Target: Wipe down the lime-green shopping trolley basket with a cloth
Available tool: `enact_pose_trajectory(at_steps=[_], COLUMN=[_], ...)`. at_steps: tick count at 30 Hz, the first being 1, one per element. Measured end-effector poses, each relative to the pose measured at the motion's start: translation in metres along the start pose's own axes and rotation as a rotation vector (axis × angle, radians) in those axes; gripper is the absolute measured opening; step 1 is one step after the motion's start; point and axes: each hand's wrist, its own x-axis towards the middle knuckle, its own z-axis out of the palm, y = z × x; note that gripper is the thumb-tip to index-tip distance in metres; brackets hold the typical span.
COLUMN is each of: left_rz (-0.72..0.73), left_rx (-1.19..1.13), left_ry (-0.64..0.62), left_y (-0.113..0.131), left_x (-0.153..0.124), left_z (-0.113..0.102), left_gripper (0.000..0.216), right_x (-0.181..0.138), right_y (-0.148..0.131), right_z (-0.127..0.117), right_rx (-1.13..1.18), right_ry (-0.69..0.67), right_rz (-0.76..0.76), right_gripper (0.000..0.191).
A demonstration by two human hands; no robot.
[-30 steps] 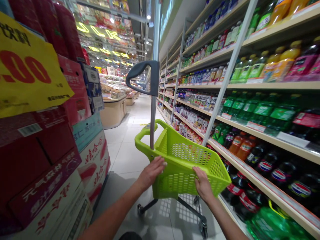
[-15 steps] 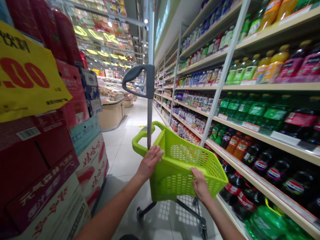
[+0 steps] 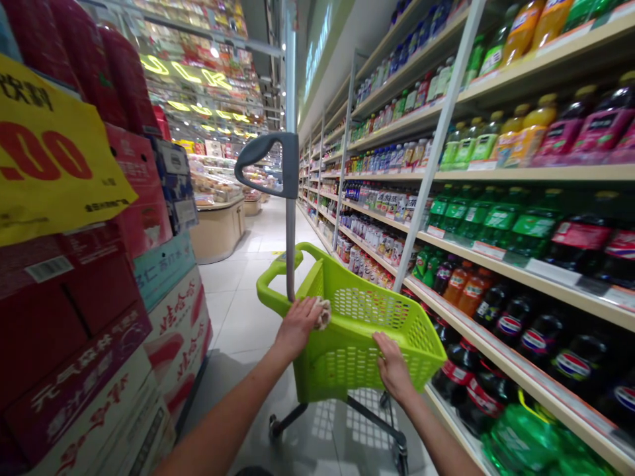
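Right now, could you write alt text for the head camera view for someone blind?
A person's left hand holds a beige cloth against a green shopping cart, while the right hand rests on its near edge. Shelves of bottled drinks stand right, stacked boxes left.

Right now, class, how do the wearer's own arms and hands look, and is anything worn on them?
The left hand and right hand are ungloved. The left forearm and right forearm are bare, with no sleeve, watch or bracelet showing. Rings cannot be made out.
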Motion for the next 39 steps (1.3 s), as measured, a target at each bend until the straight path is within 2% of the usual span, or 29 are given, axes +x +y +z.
enact_pose_trajectory(at_steps=[2,4,7,9,12,15,17,20,22,24,27,28,29,31,34,36,39], left_rz=[-0.039,-0.047,-0.062,-0.103,-0.172,-0.162,-0.164,-0.16,-0.105,-0.107,-0.341,-0.407,-0.43,-0.367,-0.278,-0.288,-0.279], left_rx=[-0.095,-0.277,-0.536,-0.633,-0.739,-0.78,-0.768,-0.733,-0.693,-0.619,-0.402,-0.298,-0.185,0.027,0.218,0.271,0.303], left_ry=[-0.03,-0.048,0.003,0.055,0.061,0.02,0.017,0.021,0.014,0.066,0.296,0.334,0.323,0.185,0.009,-0.011,-0.018], left_y=[0.011,0.032,0.064,0.073,0.065,0.046,0.035,0.025,0.018,0.006,-0.018,-0.026,-0.032,-0.039,-0.036,-0.032,-0.031], left_x=[0.003,0.006,0.012,0.013,0.011,0.006,0.003,0.001,0.0,0.0,0.0,0.001,0.001,0.0,-0.002,-0.004,-0.006], left_z=[-0.001,0.007,0.021,0.027,0.026,0.021,0.017,0.008,-0.002,-0.017,-0.039,-0.045,-0.049,-0.053,-0.052,-0.05,-0.049], left_gripper=[0.037,0.037,0.039,0.043,0.058,0.076,0.079,0.079,0.079,0.074,0.056,0.053,0.05,0.049,0.047,0.046,0.047], right_x=[0.004,0.012,0.03,0.042,0.054,0.06,0.063,0.07,0.075,0.08,0.085,0.086,0.087,0.087,0.085,0.084,0.084], right_y=[-0.012,-0.034,-0.079,-0.105,-0.128,-0.138,-0.144,-0.154,-0.156,-0.154,-0.149,-0.148,-0.148,-0.147,-0.144,-0.14,-0.13], right_z=[-0.001,-0.001,0.0,0.002,0.007,0.018,0.028,0.037,0.033,0.023,0.008,0.007,0.009,0.02,0.045,0.057,0.061], right_rx=[0.048,0.17,0.486,0.681,0.865,0.963,0.994,0.932,0.777,0.551,0.201,0.109,0.04,-0.024,0.008,0.022,0.003], right_ry=[0.021,0.043,0.065,0.071,0.049,0.011,-0.01,-0.009,0.063,0.142,0.126,0.105,0.101,0.117,0.063,-0.011,-0.055], right_rz=[0.046,0.083,0.156,0.195,0.198,0.219,0.215,0.188,0.192,0.17,0.067,0.044,0.033,-0.002,-0.154,-0.241,-0.267], right_gripper=[0.049,0.044,0.046,0.052,0.061,0.061,0.059,0.055,0.048,0.043,0.034,0.03,0.026,0.025,0.044,0.055,0.05])
